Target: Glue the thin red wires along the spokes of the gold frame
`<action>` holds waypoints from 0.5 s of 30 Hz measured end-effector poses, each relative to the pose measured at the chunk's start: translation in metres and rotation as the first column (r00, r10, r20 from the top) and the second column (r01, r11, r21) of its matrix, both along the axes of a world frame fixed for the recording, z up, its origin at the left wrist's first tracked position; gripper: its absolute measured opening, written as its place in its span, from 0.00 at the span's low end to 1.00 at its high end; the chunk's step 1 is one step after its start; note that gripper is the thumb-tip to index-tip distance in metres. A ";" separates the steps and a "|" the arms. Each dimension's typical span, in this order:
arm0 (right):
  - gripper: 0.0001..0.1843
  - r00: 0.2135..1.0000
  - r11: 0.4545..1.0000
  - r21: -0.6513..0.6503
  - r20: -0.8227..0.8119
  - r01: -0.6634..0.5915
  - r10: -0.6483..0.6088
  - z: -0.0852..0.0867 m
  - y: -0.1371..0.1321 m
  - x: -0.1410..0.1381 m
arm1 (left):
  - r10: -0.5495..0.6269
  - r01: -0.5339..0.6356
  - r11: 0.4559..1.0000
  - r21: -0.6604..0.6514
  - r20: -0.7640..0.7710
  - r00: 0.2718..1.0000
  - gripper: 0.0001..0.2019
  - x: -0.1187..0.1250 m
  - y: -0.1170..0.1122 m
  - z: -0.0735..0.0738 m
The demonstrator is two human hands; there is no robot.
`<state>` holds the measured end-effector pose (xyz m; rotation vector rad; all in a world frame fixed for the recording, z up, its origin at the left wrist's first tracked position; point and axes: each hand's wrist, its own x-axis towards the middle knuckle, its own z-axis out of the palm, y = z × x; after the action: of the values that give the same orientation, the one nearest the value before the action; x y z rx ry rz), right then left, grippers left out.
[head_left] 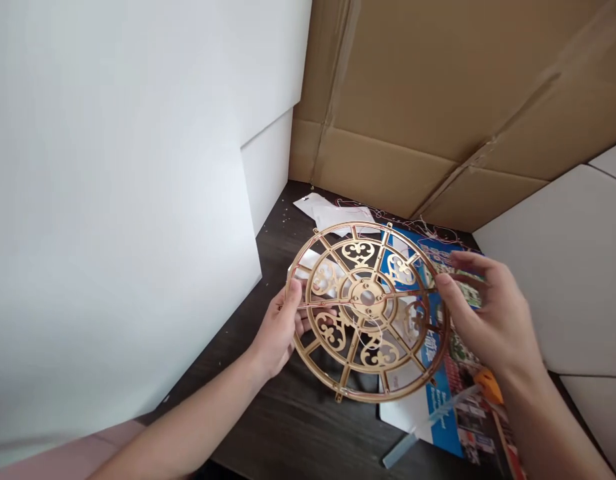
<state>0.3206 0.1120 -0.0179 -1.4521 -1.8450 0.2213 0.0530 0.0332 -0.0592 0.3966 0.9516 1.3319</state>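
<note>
A round gold-coloured openwork wheel frame (368,298) with spokes, scroll ornaments and small tabs on its rim is held up, tilted, above the table. My left hand (283,323) grips its left rim, thumb on the front and fingers behind. At the right rim is my right hand (493,307), its thumb tip at the edge and its fingers apart, not wrapped round the rim. A thin white wire (373,337) loops below the hub. Reddish thin wire runs along the spokes and rim.
Behind the wheel lie white packets (338,217) and tangled thin wires (428,230). A blue printed booklet (443,427) is on the dark table (278,427), with a translucent rod (401,450) and an orange object (488,385). White panels (138,167) and cardboard (413,87) surround the table.
</note>
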 end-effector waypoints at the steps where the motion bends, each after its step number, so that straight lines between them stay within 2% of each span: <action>1: 0.29 0.998 0.999 -0.051 -0.056 0.007 -0.010 -0.005 0.001 0.004 | 0.003 -0.003 1.000 0.006 -0.009 1.000 0.38 0.000 0.000 0.000; 4: 0.31 0.982 0.985 -0.169 -0.190 -0.031 -0.002 -0.015 0.003 0.004 | 0.012 -0.011 1.000 0.018 -0.042 0.999 0.40 0.000 0.000 0.001; 8: 0.36 0.932 0.974 -0.210 -0.364 -0.085 0.003 -0.019 0.003 -0.010 | 0.026 -0.023 0.999 0.035 -0.089 0.996 0.40 -0.003 0.001 -0.001; 11: 0.40 0.859 0.963 -0.243 -0.512 -0.115 -0.027 -0.021 -0.001 -0.018 | 0.048 -0.040 0.997 0.063 -0.136 0.990 0.39 -0.008 0.003 -0.003; 15: 0.39 0.750 0.937 -0.304 -0.657 -0.170 -0.077 -0.031 -0.015 -0.018 | 0.099 -0.074 0.991 0.111 -0.232 0.968 0.39 -0.015 0.008 -0.004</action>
<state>0.3031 0.0974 -0.0484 -1.3063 -1.2777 1.0060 0.0384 0.0411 -0.0633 0.6086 1.1116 1.4386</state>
